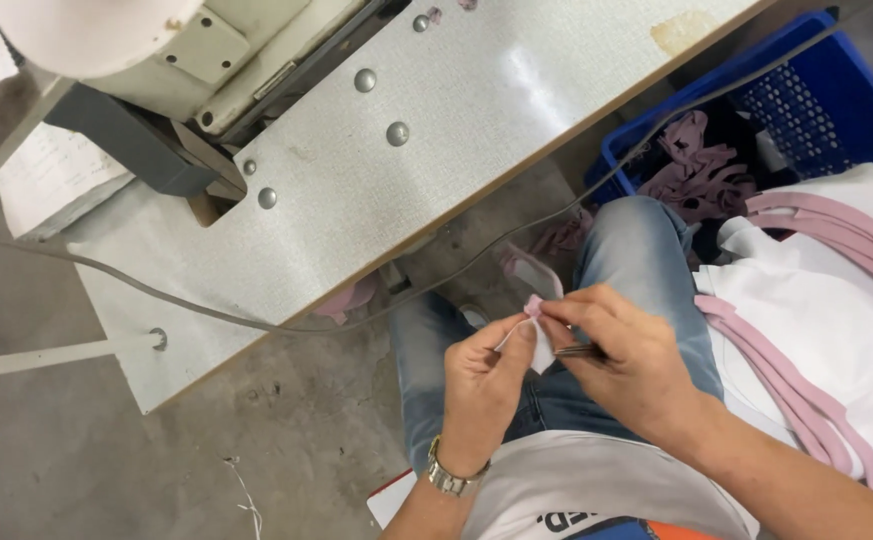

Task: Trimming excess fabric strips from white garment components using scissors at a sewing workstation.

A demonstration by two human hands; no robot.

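A large grey speckled work table is seen across the upper part of the view, with a cream sewing machine mounted at its far end and a grey cable trailing along its edge. To the right, a blue plastic crate with perforated walls is set on the floor; it is filled with crumpled pink fabric pieces and some dark cloth. Just beside the crate, a stack of white fabric is laid, with long pink strips draped over it. Blue jeans are worn on the knees below the hands.

A small white fabric piece with a pink edge is held over the lap, between the two hands. The left hand, with a metal wristwatch on its wrist, is pinched on the piece from the left. The right hand is closed on the piece's top edge with thumb and forefinger, and a thin dark tool is also gripped in it.
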